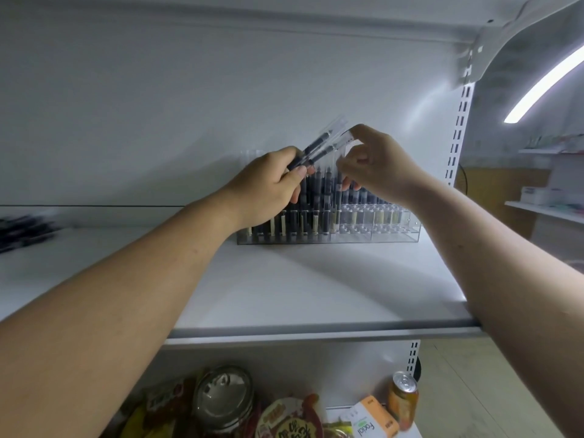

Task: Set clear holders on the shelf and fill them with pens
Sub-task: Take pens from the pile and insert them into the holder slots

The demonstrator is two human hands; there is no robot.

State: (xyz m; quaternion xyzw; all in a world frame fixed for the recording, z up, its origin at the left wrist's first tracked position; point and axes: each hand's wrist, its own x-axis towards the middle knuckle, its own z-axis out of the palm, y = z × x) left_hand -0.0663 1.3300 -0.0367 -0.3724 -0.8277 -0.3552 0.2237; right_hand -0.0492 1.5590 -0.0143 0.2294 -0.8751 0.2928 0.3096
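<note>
In the head view, your left hand [268, 184] grips a small bundle of dark pens [313, 148], fingers curled round their lower barrels. Your right hand [376, 165] pinches the cap end of one of them between thumb and forefinger; its other fingers hang loosely curled. Both hands hover just over the clear holder [398, 230], which stands at the back of the white shelf [316, 289]. Its left slots are full of upright pens [319, 191]; the right ones look empty. Draw that single pen out of the bundle along its own length, turn it upright, and lower it into the nearest empty slot beside the filled rows, without knocking the neighbours. More loose pens [22, 229], blurred, lie far left on the shelf.
</note>
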